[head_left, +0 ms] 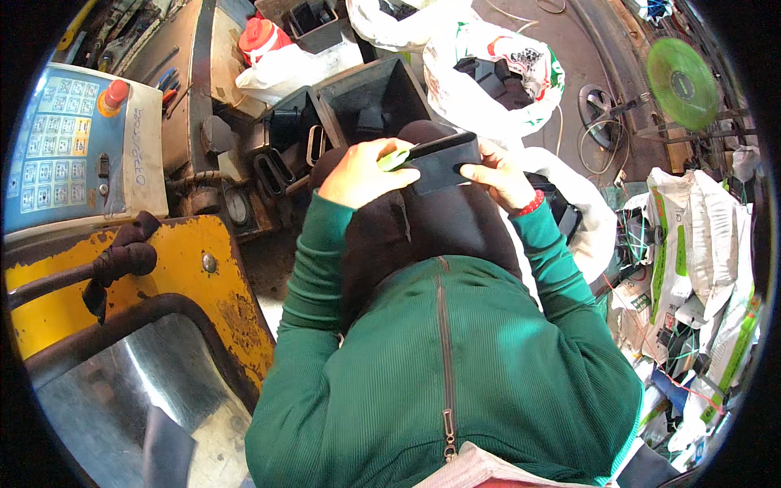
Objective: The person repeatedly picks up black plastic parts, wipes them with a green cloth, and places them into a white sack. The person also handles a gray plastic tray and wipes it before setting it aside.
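Above my lap, a black rectangular plastic box (446,165) is held between my two hands, its open side partly showing. My right hand (506,180), with a red beaded band at the wrist, is closed on the box's right end, thumb on the near face. Closed around a light green handle (394,159) is my left hand (358,173); its thumb reaches the box's left end. Whatever blade or tip that handle carries is hidden by the hand and box.
Dark open bins (374,93) with black parts stand ahead of my knees. A white sack (447,89) of black pieces lies beyond. At left are a yellow machine (220,285) and a blue control panel (61,154) with a red button. A green fan (682,84) and stacked bags (700,236) are right.
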A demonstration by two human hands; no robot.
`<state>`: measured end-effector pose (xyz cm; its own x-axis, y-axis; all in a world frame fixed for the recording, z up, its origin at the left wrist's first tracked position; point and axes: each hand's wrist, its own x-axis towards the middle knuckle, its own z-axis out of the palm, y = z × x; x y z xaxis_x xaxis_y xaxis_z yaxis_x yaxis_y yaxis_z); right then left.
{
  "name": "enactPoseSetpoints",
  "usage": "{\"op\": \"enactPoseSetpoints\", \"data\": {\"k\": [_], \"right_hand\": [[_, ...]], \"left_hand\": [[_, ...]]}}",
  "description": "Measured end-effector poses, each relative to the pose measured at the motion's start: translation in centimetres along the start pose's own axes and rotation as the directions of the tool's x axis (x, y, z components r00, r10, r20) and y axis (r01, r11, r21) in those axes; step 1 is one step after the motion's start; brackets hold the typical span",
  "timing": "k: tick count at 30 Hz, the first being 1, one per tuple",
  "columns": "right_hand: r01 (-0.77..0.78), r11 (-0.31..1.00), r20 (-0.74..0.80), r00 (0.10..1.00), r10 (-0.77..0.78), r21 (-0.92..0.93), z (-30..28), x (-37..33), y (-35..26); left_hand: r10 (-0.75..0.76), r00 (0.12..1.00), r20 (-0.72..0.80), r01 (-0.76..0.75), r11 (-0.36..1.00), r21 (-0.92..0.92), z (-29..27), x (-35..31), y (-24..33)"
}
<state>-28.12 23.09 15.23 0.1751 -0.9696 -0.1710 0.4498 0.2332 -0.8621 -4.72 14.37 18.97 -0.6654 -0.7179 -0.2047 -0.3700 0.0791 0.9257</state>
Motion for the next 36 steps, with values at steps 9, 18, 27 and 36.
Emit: {"op": "enactPoseSetpoints", "data": {"k": [9,18,27,36], "right_hand": [[0.166,0.971,-0.364,0.905,-0.219,-0.172,1.7,1.4,3.8],[0.253,0.936,-0.255,0.914,-0.314,-0.245,2.6,1.5,4.2],[0.259,0.932,-0.225,0.921,-0.317,-0.255,1.4,1.9,5.2],[0.251,0.915,-0.269,0.901,-0.34,-0.316,1.3,2.6,5.3]], "left_hand": [[0.212,0.841,-0.498,-0.139,0.974,0.181,4.6,0.8,0.1],[0.301,0.876,-0.376,-0.126,0.897,0.424,8.4,-0.2,0.0],[0.32,0.882,-0.345,-0.107,0.85,0.515,8.2,0.5,0.2],[0.337,0.854,-0.398,-0.069,0.83,0.554,7.5,1.6,-0.4]]}}
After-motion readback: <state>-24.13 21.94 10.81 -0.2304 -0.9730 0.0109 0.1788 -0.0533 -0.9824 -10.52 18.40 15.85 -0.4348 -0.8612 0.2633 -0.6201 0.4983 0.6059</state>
